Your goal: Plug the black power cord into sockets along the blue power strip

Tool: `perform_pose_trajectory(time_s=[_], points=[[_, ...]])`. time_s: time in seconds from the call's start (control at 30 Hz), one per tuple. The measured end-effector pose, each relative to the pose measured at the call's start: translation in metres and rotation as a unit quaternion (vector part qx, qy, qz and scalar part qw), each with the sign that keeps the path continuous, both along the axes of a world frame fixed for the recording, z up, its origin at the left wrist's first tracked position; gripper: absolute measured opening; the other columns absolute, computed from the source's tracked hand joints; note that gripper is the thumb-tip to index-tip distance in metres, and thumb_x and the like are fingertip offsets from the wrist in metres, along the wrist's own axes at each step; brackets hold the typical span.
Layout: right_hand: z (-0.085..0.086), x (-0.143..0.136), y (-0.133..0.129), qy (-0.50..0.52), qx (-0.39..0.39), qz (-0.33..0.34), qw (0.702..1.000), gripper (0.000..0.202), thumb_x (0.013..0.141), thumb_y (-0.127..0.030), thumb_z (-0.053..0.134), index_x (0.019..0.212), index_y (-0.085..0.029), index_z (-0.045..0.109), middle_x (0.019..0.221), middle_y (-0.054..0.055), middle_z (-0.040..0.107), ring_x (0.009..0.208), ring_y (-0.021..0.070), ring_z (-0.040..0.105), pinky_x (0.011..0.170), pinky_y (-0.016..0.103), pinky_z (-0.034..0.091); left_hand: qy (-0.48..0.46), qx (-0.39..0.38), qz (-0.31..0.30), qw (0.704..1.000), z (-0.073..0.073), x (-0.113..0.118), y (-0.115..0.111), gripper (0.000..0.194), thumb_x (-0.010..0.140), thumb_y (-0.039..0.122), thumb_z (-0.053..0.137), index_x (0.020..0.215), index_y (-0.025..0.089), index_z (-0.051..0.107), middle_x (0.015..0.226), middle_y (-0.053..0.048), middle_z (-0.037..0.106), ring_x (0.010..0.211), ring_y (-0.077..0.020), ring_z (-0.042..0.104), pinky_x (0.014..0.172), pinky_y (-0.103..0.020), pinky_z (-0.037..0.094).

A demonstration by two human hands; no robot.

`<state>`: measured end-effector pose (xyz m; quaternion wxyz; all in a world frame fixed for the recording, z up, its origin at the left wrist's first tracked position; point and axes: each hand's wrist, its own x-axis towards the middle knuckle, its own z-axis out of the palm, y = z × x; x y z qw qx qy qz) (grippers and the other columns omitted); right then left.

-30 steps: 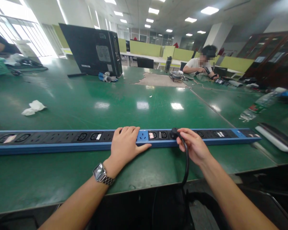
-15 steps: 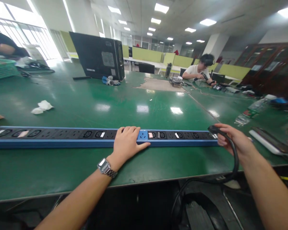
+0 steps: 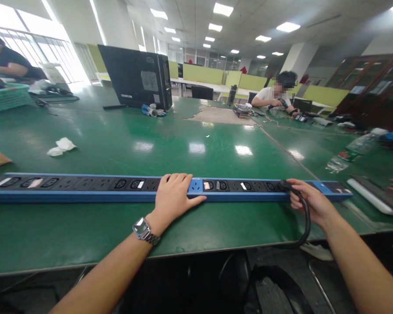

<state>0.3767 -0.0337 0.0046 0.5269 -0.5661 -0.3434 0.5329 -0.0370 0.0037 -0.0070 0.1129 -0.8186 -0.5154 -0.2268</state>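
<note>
A long blue-edged power strip [image 3: 94, 197] with black socket faces and a few white labels lies across the near side of the green table. My left hand [image 3: 173, 192], with a watch on its wrist, grips the strip near its middle, fingers over the top and thumb along the near side. Towards the strip's right end, my right hand [image 3: 309, 198] is closed on the plug [image 3: 284, 186] of a black power cord. The plug is at a socket; whether it is seated I cannot tell. Its cord [image 3: 307, 224] loops down towards the table edge.
A black computer tower [image 3: 137, 78] stands at the back left, gloves [image 3: 153, 110] beside it. Crumpled tissue [image 3: 64, 144] lies beyond the strip. At right are a plastic bottle [image 3: 355, 150] and a dark flat object [image 3: 376, 196]. Two people sit farther off; another hand shows at the right edge.
My right hand has moved left and slightly down with the plug, bringing it to a socket and uncovering the strip's right end. My left hand stays on the strip.
</note>
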Motion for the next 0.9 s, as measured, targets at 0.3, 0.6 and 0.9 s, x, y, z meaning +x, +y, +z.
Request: perform_pose_trajectory(time_s=[0.3,0.6,0.9], points=[[0.066,0.005,0.016,-0.427,-0.133,0.101,0.889,0.058,0.076,-0.051,0.070,0.123,-0.016,0.069,0.053,0.002,0.061,0.045,0.0129,0.055,0.044,0.023,0.041,-0.003,0.000,0.000,1.000,0.000,0.000,0.000,0.066,0.081,0.068,0.061,0.119,0.015,0.063,0.116,-0.013,0.069,0.108,-0.0329,0.060,0.097,-0.048,0.038],[0.096,-0.007,0.060,-0.659,-0.050,-0.018,0.751,0.041,0.086,-0.050,0.053,0.090,-0.015,0.075,0.065,0.009,0.069,0.058,0.0208,0.063,0.056,0.031,0.042,0.007,-0.006,0.004,1.000,0.002,0.001,-0.001,0.065,0.081,0.068,0.059,0.119,0.015,0.062,0.116,-0.013,0.069,0.108,-0.0326,0.060,0.096,-0.048,0.039],[0.024,-0.031,0.072,-0.657,0.098,0.004,0.748,0.045,0.086,-0.055,0.047,0.075,-0.020,0.072,0.077,0.007,0.073,0.075,0.0217,0.065,0.066,0.029,0.043,0.001,-0.001,-0.003,1.000,0.001,0.000,0.000,0.064,0.081,0.069,0.060,0.120,0.019,0.061,0.117,-0.012,0.069,0.109,-0.0328,0.060,0.097,-0.048,0.038]])
